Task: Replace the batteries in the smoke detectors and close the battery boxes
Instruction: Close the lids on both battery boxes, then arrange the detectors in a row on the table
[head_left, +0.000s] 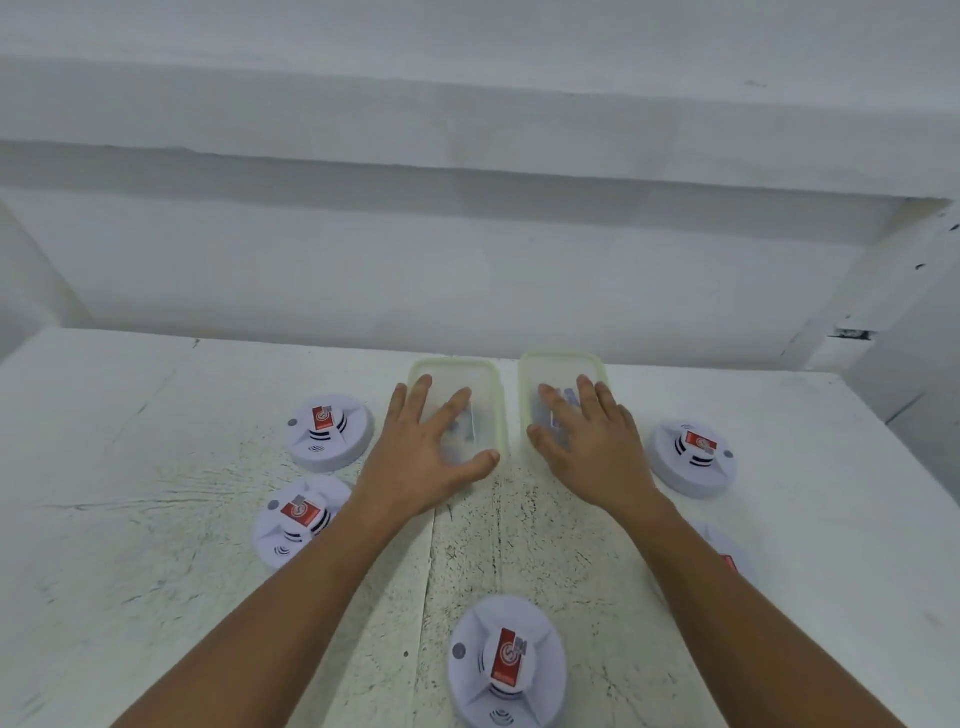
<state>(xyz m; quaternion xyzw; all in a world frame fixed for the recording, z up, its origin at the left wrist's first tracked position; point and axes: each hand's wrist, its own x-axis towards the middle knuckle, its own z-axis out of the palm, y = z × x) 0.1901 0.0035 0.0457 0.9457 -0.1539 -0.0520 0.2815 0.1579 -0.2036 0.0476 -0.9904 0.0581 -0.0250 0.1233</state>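
The green-rimmed left box (451, 362) sits on the white table (156, 415), with the matching right box (563, 356) just beside it on its right. The left hand (421, 457) lies flat on the left box, fingers straight and spread, gripping nothing; the right hand (597, 452) lies likewise on the right box. 5 white smoke detectors (506, 665) surround the left box: 2 to its left, 1 nearer the person, 2 past the right box, 1 of these partly hidden by a forearm.
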